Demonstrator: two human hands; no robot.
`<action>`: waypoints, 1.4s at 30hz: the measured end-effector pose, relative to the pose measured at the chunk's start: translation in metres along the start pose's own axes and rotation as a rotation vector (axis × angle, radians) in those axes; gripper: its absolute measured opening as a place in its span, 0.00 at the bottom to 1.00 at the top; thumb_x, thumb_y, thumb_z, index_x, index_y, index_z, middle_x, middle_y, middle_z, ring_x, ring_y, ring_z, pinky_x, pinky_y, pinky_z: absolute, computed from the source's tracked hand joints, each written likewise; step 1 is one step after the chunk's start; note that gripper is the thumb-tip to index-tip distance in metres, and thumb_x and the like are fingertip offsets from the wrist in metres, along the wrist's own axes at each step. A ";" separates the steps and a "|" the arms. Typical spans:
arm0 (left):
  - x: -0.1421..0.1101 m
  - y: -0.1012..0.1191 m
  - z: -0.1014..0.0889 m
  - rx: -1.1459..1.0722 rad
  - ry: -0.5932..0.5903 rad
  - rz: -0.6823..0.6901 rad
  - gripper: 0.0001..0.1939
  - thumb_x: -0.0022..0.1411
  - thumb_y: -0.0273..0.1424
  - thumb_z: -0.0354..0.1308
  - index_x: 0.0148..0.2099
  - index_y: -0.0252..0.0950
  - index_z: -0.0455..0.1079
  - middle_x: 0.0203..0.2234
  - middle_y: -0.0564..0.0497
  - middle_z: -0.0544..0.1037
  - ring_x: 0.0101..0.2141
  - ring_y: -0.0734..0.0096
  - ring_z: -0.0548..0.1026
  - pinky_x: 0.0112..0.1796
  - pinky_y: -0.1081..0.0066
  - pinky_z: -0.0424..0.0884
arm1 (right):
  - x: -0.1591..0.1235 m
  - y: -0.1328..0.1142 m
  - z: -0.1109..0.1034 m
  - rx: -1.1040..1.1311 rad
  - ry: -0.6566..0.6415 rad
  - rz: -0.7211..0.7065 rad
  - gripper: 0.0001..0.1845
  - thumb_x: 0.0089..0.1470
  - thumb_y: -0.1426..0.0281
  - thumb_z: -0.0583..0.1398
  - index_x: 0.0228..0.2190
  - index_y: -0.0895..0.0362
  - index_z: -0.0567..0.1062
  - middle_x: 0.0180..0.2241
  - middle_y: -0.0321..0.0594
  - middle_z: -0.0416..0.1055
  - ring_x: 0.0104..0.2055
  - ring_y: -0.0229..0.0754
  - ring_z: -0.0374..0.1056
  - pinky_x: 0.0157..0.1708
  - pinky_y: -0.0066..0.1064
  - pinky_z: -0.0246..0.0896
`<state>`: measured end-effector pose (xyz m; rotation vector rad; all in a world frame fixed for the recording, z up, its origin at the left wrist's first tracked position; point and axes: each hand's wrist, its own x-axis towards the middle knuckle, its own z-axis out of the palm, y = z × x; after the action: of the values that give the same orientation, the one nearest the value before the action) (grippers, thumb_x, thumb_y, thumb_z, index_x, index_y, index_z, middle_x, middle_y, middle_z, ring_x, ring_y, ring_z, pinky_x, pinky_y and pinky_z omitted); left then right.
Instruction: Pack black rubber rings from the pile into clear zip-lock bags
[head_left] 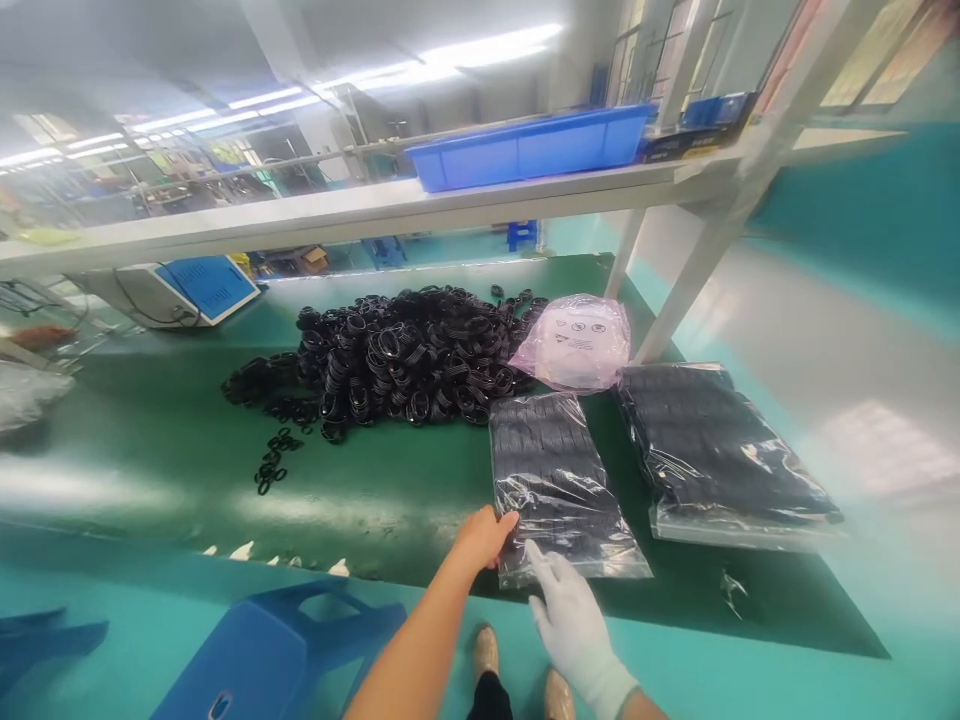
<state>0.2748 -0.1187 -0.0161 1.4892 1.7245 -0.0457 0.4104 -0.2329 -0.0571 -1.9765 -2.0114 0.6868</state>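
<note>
A clear plastic bag (551,455) filled with rows of black coiled cables lies flat near the front edge of the green table. My left hand (481,538), bare, is closed on the bag's lower left edge, with the thumb on top and the other fingers partly hidden beneath. My right hand (568,612) wears a white glove; its fingers stretch toward the bag's front end, the index fingertip at the plastic. To the right lies a larger filled clear bag (720,450), also packed with black coils.
Behind lies a large heap of black coiled cables (405,355), with small black rings (270,470) to its left. A pinkish bag with a white item (577,340) rests beside a shelf post. A blue bin (532,150) stands on the shelf above. A blue stool (277,650) stands in front.
</note>
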 end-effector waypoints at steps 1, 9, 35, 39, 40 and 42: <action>0.006 0.000 0.004 -0.026 -0.021 0.006 0.22 0.57 0.48 0.43 0.34 0.33 0.65 0.16 0.51 0.73 0.17 0.70 0.71 0.25 0.71 0.66 | 0.001 -0.002 0.000 -0.026 -0.003 0.011 0.34 0.47 0.75 0.49 0.57 0.50 0.53 0.49 0.45 0.63 0.50 0.49 0.58 0.49 0.40 0.53; 0.020 -0.014 0.004 -0.252 -0.267 -0.051 0.23 0.55 0.49 0.45 0.29 0.32 0.63 0.15 0.48 0.72 0.17 0.68 0.72 0.21 0.69 0.69 | 0.003 -0.005 0.001 -0.016 -0.020 0.049 0.35 0.47 0.75 0.49 0.58 0.49 0.49 0.46 0.46 0.65 0.48 0.49 0.60 0.47 0.41 0.56; -0.009 -0.056 0.030 -0.448 -0.489 -0.035 0.22 0.54 0.48 0.47 0.24 0.33 0.62 0.14 0.49 0.71 0.14 0.72 0.70 0.16 0.74 0.64 | 0.005 -0.005 0.000 0.083 0.045 0.085 0.36 0.44 0.74 0.52 0.56 0.51 0.53 0.51 0.44 0.60 0.54 0.48 0.54 0.53 0.43 0.50; -0.017 -0.054 0.032 -0.479 -0.410 -0.033 0.21 0.53 0.47 0.49 0.22 0.33 0.62 0.15 0.52 0.70 0.16 0.74 0.71 0.17 0.76 0.63 | 0.004 -0.008 -0.004 0.165 0.031 0.088 0.35 0.43 0.75 0.52 0.55 0.50 0.56 0.51 0.42 0.61 0.53 0.47 0.56 0.52 0.41 0.53; -0.019 -0.054 0.030 -0.479 -0.395 -0.044 0.21 0.52 0.47 0.49 0.22 0.33 0.62 0.14 0.51 0.71 0.15 0.74 0.71 0.16 0.76 0.63 | 0.001 -0.005 -0.007 0.221 0.031 0.081 0.33 0.44 0.75 0.52 0.54 0.50 0.58 0.49 0.42 0.62 0.51 0.45 0.58 0.50 0.39 0.55; -0.023 -0.053 0.025 -0.489 -0.376 -0.097 0.23 0.52 0.49 0.47 0.22 0.33 0.62 0.14 0.50 0.71 0.15 0.73 0.71 0.16 0.76 0.63 | -0.009 0.005 -0.015 0.350 0.073 0.098 0.23 0.48 0.72 0.50 0.49 0.52 0.65 0.44 0.42 0.66 0.47 0.42 0.62 0.48 0.35 0.58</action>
<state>0.2432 -0.1663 -0.0439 0.9657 1.3760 0.0413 0.4230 -0.2392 -0.0454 -1.8692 -1.6297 0.9048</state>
